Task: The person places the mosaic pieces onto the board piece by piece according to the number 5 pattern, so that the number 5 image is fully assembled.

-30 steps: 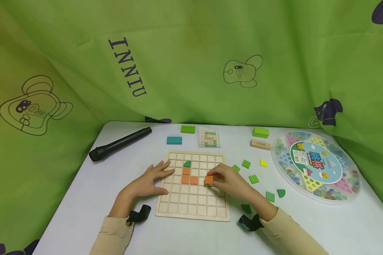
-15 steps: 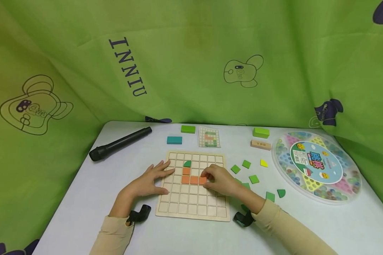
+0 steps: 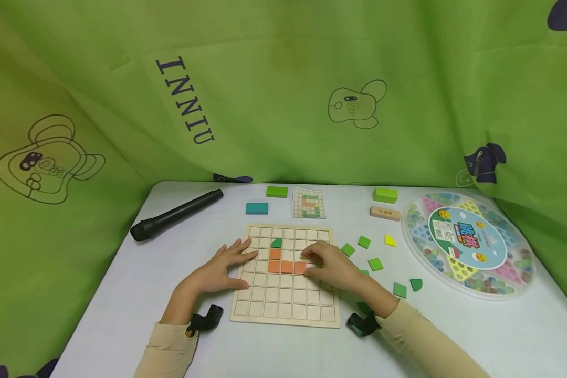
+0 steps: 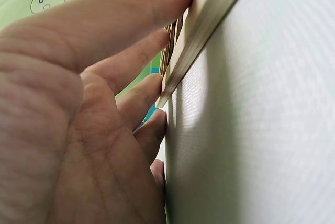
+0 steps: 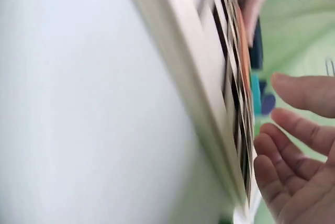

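A wooden grid board lies on the white table. Set in its cells are a green quarter-round tile, an orange tile below it, and a row of three orange tiles. My left hand rests spread along the board's left edge, fingertips on the rim in the left wrist view. Over the board's right half is my right hand, thumb and fingers parted, with nothing between them in the right wrist view. Its thumb tip is right beside the rightmost orange tile.
Loose green tiles and a yellow tile lie right of the board. Behind it are a pattern card, a blue block and green blocks. A black microphone lies left, a round marble game box right.
My right hand has carried an orange tile leftward into the row's right end and let go of it. Its fingers have since parted and drawn slightly back. My left hand has stayed put.
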`<state>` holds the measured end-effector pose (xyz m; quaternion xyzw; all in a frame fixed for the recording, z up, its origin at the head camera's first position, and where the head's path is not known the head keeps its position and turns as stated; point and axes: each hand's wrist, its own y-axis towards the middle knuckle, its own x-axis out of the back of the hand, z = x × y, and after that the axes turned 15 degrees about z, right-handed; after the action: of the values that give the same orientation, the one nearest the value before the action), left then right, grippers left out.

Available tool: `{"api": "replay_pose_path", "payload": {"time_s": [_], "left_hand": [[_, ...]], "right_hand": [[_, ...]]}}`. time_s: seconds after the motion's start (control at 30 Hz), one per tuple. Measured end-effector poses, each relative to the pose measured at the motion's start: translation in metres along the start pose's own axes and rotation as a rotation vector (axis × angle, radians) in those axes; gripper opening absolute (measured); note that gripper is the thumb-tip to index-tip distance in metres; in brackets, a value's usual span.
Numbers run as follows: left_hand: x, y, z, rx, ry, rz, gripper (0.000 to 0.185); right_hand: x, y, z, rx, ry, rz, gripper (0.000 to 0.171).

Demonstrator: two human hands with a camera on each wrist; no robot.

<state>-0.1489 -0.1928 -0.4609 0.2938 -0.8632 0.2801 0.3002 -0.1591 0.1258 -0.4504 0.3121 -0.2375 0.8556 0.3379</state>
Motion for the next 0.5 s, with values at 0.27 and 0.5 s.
{"api": "replay_pose_path", "payload": {"time_s": [0.27,0.5], "left_hand": [[-0.001,0.001,0.000,0.004,-0.011,-0.002,0.076],[0.000,-0.001,0.001,0.005,-0.016,-0.003,0.076]], "right_hand": [[0.038,-0.026,-0.042,-0.075,-0.014,-0.092,0.039],[0.054,-0.037,-0.059,-0.125,-0.007,-0.014,0.037]]}}
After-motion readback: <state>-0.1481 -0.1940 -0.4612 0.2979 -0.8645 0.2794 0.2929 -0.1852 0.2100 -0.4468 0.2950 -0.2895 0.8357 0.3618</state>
